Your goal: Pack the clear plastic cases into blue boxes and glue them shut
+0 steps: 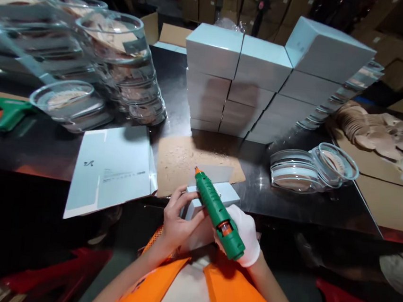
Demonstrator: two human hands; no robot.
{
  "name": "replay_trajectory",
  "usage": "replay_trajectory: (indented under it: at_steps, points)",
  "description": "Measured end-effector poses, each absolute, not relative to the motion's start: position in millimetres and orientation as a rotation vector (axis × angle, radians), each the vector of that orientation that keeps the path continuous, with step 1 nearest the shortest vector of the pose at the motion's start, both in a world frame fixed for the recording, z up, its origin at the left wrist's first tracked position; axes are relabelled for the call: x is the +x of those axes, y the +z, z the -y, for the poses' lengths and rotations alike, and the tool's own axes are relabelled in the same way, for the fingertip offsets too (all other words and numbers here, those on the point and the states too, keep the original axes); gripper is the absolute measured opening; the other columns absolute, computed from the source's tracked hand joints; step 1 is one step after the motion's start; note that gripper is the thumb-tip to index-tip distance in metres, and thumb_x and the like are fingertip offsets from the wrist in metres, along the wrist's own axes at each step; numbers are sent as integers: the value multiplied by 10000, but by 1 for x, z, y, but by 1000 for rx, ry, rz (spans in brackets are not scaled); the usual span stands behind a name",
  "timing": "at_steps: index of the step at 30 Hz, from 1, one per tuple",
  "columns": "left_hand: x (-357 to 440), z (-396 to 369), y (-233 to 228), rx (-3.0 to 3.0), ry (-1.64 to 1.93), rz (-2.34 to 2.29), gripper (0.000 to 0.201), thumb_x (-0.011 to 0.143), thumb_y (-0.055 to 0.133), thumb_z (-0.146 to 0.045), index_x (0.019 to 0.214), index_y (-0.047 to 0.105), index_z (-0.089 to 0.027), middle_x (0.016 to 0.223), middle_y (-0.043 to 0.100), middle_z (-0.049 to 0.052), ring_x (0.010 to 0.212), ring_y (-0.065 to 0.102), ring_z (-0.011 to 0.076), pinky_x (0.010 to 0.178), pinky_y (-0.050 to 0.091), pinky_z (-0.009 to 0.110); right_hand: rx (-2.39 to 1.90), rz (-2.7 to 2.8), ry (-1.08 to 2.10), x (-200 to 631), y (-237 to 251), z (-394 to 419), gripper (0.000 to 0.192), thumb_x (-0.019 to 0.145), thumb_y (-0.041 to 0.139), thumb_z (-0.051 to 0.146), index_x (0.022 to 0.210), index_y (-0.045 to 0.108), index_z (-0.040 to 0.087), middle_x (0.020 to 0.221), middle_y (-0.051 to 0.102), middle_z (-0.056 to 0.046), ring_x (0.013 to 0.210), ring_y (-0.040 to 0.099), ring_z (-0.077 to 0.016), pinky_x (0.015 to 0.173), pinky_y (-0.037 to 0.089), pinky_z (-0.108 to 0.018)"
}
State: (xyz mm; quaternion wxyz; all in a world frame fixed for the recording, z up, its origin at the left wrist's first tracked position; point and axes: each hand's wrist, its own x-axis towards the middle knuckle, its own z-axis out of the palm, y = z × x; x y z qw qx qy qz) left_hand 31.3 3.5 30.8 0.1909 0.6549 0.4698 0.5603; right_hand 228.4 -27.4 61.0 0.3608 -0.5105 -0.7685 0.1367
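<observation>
My right hand [245, 233], in a white glove, is wrapped round a green glue gun [214, 204] with an orange nozzle. The nozzle points away from me, over the raised flap of a white cardboard box [231, 194]. My bare left hand [178, 217] grips that box from its left side, fingers over the top edge and thumb towards me. The box sits at the table's front edge, partly over a brown cardboard sheet [179, 156]. Left of my hands lies a stack of flat white printed cartons [114, 166].
White boxes [214, 52] are stacked at the back. Clear round containers stand in stacks on the left [134, 68] and lie at right [292, 171]. A second green glue gun [9, 111] rests far left. Brown discs [364, 124] are heaped at right.
</observation>
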Motion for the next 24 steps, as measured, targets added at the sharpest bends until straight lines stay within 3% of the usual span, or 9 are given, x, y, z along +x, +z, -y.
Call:
replay_trajectory:
  at_steps: [7, 12, 15, 18, 21, 24]
  points:
    - [24, -1, 26, 1698, 1517, -1376, 214, 875, 834, -382, 1042, 795, -254, 1043, 756, 56, 1121, 688, 255, 905, 569, 331, -1497, 1890, 317, 256, 51, 31, 144, 869, 672, 340, 789, 639, 224, 710, 669, -27, 592, 627, -181, 566, 500, -279]
    - [16, -1, 25, 1534, 1504, -1429, 262, 828, 860, -421, 1017, 810, -247, 1059, 717, 59, 962, 681, 221, 783, 549, 292, -1592, 1335, 814, 281, 46, 28, 321, 795, 800, 505, 726, 674, 217, 611, 669, -25, 504, 579, -166, 485, 492, -292]
    - [14, -1, 29, 1422, 1496, -1423, 291, 791, 877, -439, 989, 814, -235, 1020, 680, 44, 773, 607, 154, 599, 459, 230, -1625, 1108, 1023, 286, 44, 7, 473, 757, 804, 640, 874, 762, 184, 650, 717, -42, 458, 548, -150, 437, 462, -287]
    - [15, -1, 33, 1322, 1501, -1368, 304, 772, 882, -452, 959, 806, -224, 974, 642, 29, 676, 536, 117, 529, 392, 214, -1686, 985, 1229, 287, 39, -29, 680, 753, 694, 775, 993, 799, 147, 616, 712, -55, 464, 573, -165, 454, 482, -288]
    - [15, 0, 37, 1242, 1509, -1325, 312, 771, 883, -456, 956, 794, -221, 943, 631, 21, 667, 538, 116, 552, 407, 218, -1813, 1001, 1290, 295, 36, -61, 734, 869, 496, 808, 823, 780, 132, 554, 686, -99, 480, 632, -214, 478, 526, -322]
    - [12, 0, 40, 1196, 1550, -1285, 314, 775, 882, -465, 951, 783, -224, 902, 638, 15, 711, 578, 139, 612, 447, 231, -1963, 1064, 1183, 310, 41, -73, 596, 909, 582, 694, 629, 699, 180, 542, 679, -124, 589, 708, -262, 556, 559, -335]
